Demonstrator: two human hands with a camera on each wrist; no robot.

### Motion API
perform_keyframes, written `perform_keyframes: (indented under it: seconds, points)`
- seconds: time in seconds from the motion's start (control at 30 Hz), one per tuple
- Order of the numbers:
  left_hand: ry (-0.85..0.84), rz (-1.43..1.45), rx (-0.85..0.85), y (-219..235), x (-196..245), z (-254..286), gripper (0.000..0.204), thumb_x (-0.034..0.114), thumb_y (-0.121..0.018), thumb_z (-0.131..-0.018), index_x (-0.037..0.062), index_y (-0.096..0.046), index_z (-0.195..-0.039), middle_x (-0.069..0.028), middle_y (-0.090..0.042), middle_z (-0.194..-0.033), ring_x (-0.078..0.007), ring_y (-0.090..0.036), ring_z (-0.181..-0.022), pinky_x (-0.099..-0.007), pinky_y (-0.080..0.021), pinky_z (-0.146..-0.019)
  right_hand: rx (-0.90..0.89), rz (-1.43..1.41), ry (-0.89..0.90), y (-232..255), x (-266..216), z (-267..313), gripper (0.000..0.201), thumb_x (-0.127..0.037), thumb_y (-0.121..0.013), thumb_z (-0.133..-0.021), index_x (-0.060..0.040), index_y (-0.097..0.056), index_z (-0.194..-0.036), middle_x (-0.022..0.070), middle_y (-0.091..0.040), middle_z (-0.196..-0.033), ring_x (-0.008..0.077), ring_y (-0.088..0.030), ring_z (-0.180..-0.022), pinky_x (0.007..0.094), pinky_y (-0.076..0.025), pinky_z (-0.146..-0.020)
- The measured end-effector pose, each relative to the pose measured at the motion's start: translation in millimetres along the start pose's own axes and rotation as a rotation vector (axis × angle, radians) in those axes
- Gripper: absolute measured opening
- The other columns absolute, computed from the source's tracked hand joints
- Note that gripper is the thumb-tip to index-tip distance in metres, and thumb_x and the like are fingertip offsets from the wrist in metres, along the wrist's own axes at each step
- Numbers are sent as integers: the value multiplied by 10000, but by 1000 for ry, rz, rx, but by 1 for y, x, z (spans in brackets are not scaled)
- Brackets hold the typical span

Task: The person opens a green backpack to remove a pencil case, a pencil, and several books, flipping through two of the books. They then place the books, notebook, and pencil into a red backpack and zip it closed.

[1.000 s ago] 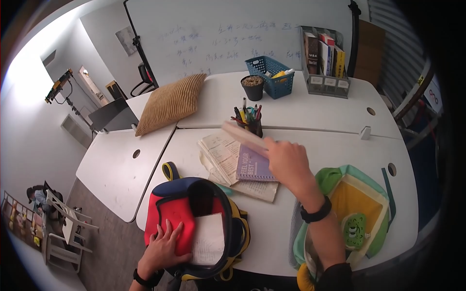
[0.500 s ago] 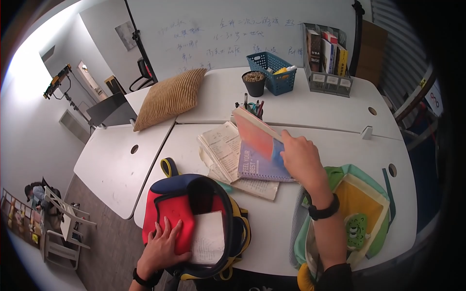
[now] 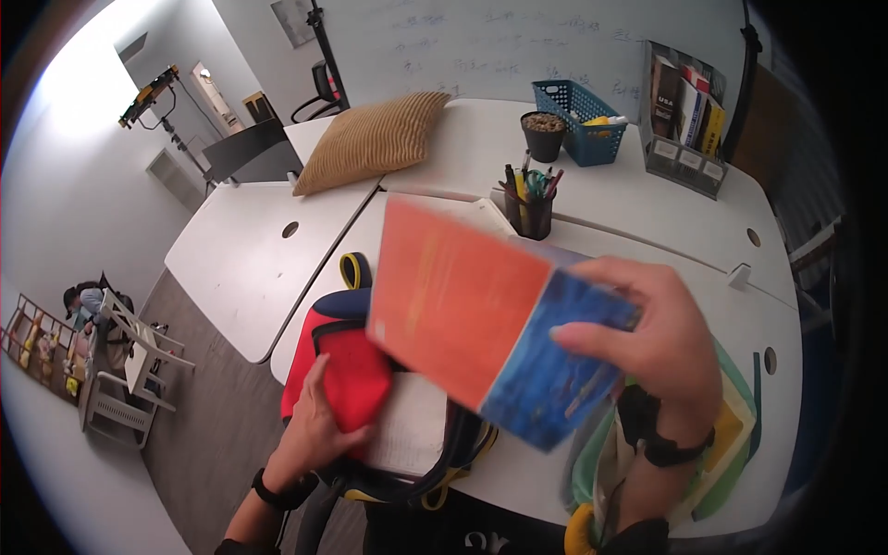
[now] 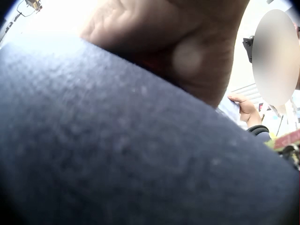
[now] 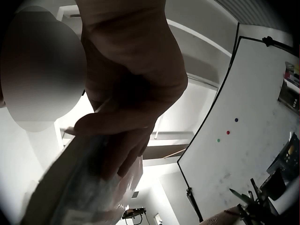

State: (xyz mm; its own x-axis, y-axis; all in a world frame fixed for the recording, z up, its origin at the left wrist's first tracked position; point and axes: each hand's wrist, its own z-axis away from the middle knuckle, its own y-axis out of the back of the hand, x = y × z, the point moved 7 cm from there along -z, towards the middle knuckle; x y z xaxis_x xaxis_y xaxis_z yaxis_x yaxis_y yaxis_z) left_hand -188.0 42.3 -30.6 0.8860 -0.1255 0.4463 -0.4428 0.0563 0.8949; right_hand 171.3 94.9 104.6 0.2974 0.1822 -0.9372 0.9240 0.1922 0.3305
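Observation:
My right hand (image 3: 661, 333) pinches a book (image 3: 462, 314) with an orange and blue cover by its blue end, thumb on the cover. The book is tilted in the air, partly over the backpack. In the right wrist view the book (image 5: 89, 183) shows edge-on below the fingers. On the table stands a red and navy backpack (image 3: 333, 303), its mouth open, with white paper (image 3: 412, 430) inside. My left hand (image 3: 314, 425) rests on its red inner flap (image 3: 351, 370), fingers extended and thumb apart. Dark blue fabric (image 4: 131, 140) fills much of the left wrist view.
A green and yellow bag (image 3: 735, 425) lies at the right, partly behind my right forearm. Beyond the book stand a pen holder (image 3: 529, 215), a potted plant (image 3: 544, 139), a blue basket (image 3: 592, 143) and a book rack (image 3: 684, 162). A tan cushion (image 3: 375, 139) lies at the back left.
My right hand has brought the book left and nearer from above the purple notebook, turning its cover into view. My left hand stays at the red flap, which has shifted slightly. The head view has moved.

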Motion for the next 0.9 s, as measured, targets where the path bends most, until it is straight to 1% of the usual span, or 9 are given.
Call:
perform_keyframes:
  seconds: [0.1,0.23,0.27,0.4,0.5,0.57,0.67,0.77,0.9]
  points:
    - [138,-3,186,16,-5,2,1196,353,-869,-741,-19,-56,-1534,-342,-247,-1521,-511,-341,-1384,-490,-371,-1127,-306,145,-133,-36,8,-14,406,-172,-756,-831,23,-670,-1176,106,-718,-885,113,-665,-589,261,-515,-496]
    - [320,-34,169,34,-29,-2,872,344,-833,-798,-62,-371,-1416,-291,-608,-1243,-384,-649,-1097,-435,-517,-953,-456,89,-116,-72,46,-33,414,-186,-729,-852,22,-659,-1203,112,-715,-860,147,-666,-537,272,-521,-461]
    - [295,-18,176,37,-33,-2,591,309,-803,-837,-55,-568,-1238,-220,-714,-1017,-316,-713,-875,-375,-559,-802,-476,46,-91,-73,47,-35,414,-187,-721,-857,23,-657,-1208,115,-715,-856,153,-668,-535,274,-530,-468]
    - [362,56,309,66,-17,5,253,168,-676,-952,-32,-658,-1107,-160,-721,-974,-151,-669,-815,-284,-518,-727,-597,-94,-157,-76,47,-30,434,-183,-702,-869,31,-643,-1242,120,-715,-850,153,-667,-531,281,-543,-469]
    - [30,324,538,91,0,10,212,120,-627,-982,-42,-647,-1117,-100,-715,-976,-94,-626,-871,-270,-500,-762,-622,-152,-192,-88,58,-33,452,-162,-683,-853,69,-631,-1238,146,-710,-846,176,-672,-525,288,-545,-465]
    - [-30,351,611,108,22,17,226,135,-555,-1027,-46,-632,-1139,-61,-699,-988,-85,-599,-901,-252,-479,-805,-634,-209,-245,-98,64,-35,462,-129,-648,-822,142,-621,-1195,194,-706,-851,226,-682,-513,301,-554,-467]
    - [-100,300,738,134,49,26,293,202,-475,-1070,-33,-624,-1161,-45,-671,-945,-91,-585,-877,-239,-467,-801,-654,62,-229,-110,74,-36,445,-211,-698,-870,13,-663,-1253,109,-740,-921,189,-706,-769,307,-562,-734]
    - [-147,154,732,140,69,29,334,241,-437,-1087,-28,-627,-1144,-56,-664,-928,-93,-586,-854,-234,-463,-784,-593,59,-61,-112,58,-37,417,-229,-685,-889,-9,-679,-1244,113,-743,-991,190,-695,-852,316,-536,-820]
    - [-169,329,410,123,64,16,386,293,-425,-1089,-34,-622,-1147,-85,-671,-935,-125,-600,-828,-273,-488,-767,-497,-266,-97,-142,81,-44,401,-174,-663,-885,19,-669,-1236,141,-727,-987,206,-699,-868,327,-559,-744]
